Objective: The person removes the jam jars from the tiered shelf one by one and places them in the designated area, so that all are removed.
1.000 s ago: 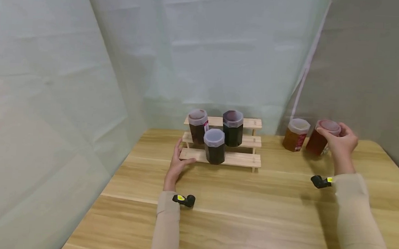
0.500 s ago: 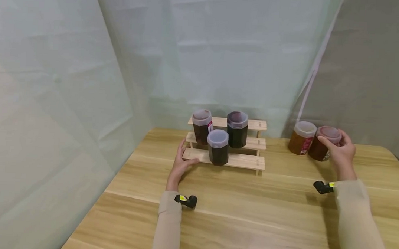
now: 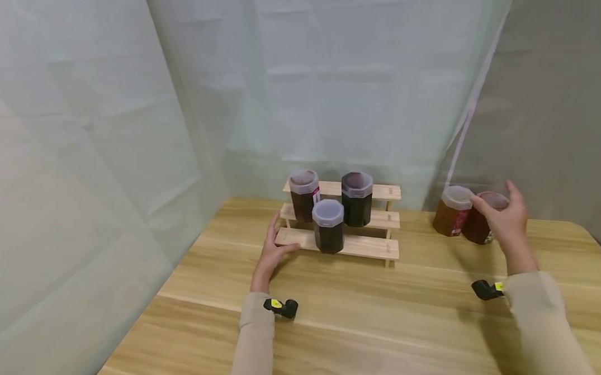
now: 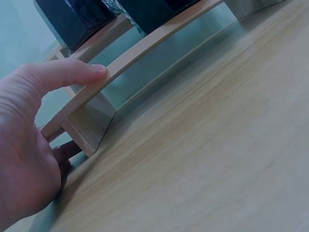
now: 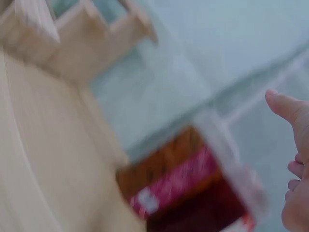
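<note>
A three-step wooden display stand bears three dark octagonal jars with whitish lids: the front jar, the left jar and the right jar. My left hand grips the stand's left end. In the left wrist view its thumb presses the lowest step's front edge, and other fingers reach round behind. At the right, an amber jar and a dark red jar stand side by side on the table. Fingers spread, my right hand is above the red jar, holding nothing and partly hiding its lid.
The wooden table has its back edge against a pale cloth backdrop. A grey cloth panel hangs behind the two right-hand jars. The right wrist view is blurred.
My right hand has let go of the red jar and lifted off it. That jar now stands close beside the amber jar. My left hand keeps its grip on the stand.
</note>
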A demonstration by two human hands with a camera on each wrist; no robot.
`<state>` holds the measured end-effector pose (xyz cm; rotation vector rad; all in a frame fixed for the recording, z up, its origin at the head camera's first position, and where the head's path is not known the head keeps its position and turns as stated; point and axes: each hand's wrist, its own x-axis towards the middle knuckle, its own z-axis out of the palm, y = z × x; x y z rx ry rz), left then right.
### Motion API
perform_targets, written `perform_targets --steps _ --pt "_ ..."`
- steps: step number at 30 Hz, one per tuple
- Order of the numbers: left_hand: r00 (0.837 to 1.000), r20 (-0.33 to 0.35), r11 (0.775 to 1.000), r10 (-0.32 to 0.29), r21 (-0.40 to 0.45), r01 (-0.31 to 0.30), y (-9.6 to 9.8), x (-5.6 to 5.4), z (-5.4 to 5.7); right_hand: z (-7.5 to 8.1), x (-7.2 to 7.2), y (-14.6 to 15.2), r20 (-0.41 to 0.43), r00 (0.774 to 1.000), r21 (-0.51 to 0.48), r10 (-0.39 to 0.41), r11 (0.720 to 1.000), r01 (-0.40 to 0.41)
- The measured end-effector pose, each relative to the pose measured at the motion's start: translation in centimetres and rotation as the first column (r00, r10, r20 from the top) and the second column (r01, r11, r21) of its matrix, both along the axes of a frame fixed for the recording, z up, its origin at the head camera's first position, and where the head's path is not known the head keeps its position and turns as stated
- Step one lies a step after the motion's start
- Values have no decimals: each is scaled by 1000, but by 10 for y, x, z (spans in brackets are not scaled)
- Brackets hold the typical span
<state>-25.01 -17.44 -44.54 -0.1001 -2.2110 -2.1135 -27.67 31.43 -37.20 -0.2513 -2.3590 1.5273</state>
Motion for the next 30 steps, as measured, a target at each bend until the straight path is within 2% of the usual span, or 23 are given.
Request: perform_targets --steps 4,6,10,17,23,30 --pt "1000 -5 1000 17 -15 -18 -2 -1 -1 13 4 -28 -53 996 64 70 996 -66" --pt "1000 -6 1000 17 -11 -17 -2 0 0 16 6 -42 -64 990 63 126 991 -122" --pt "1000 -2 1000 5 -1 -5 0 1 1 14 9 -68 -92 969 25 230 973 -228" --pt "1000 8 1000 10 2 -10 1 3 1 4 9 -115 -174 925 -55 338 934 -352" --pt "1000 10 1000 14 -7 -14 0 3 0 6 7 -152 -175 896 -115 408 895 -431" --pt "1000 -1 1000 5 2 -5 0 1 0 15 -3 -182 -242 883 -183 402 875 -449"
